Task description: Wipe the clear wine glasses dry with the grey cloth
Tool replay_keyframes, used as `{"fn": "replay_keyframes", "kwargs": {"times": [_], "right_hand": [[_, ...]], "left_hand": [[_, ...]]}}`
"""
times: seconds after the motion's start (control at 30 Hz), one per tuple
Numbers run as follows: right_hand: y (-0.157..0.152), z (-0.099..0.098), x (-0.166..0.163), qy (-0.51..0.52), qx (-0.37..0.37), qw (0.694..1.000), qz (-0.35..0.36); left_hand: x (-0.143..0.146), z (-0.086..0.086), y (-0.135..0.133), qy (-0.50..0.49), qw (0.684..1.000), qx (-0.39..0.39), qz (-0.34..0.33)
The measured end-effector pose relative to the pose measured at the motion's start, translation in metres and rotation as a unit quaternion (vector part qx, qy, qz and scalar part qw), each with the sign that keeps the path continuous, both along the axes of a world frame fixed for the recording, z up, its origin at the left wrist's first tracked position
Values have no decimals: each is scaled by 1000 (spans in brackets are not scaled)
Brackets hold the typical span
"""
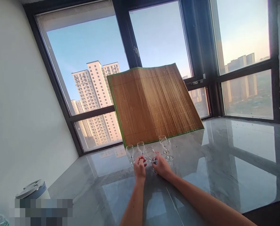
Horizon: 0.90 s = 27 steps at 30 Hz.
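Note:
Several small clear stemmed glasses stand in a cluster on the glossy grey tabletop. My right hand [162,165] is closed around the lower part of the middle glass [150,153]; something small and dark grey shows by its fingers. To its left, my left hand [140,169] has its fingers curled in a pinch near that glass, and what lies in them is hidden. Just beyond the left hand are a back glass [141,147] and a far-left glass [130,151]. Right of my right hand stands another glass [166,145], with one more glass [162,138] close behind it.
A folded brown slatted mat [158,100] with green edging stands upright behind the glasses, before the windows. At the lower left is a lidded cup [32,190], partly covered by a blurred patch. The grey tabletop [224,160] reflects the windows, and a white wall rises at left.

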State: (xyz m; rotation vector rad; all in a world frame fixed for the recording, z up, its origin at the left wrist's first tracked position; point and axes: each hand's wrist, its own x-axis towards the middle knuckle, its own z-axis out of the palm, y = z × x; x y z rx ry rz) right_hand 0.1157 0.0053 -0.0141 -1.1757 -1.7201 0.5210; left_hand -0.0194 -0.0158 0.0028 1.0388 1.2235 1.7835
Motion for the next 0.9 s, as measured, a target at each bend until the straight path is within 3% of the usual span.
{"fn": "replay_keyframes", "kwargs": {"times": [0.13,0.27,0.5,0.7,0.9], "right_hand": [[7,1,5,-45,-15,998,-50],[11,4,11,-39,-32,996,-70],[-14,9,12,-4,-67,991,-115],[-31,27,24,-169,-96,975,-105],[-33,33,30,-279,-38,959,-38]], "left_hand": [[-26,0,12,-40,986,-4,164],[-42,-2,25,-72,970,12,231],[-49,-5,32,-97,978,11,184],[-54,-4,33,-113,981,4,155],[-55,-8,39,-135,986,-16,101]]}}
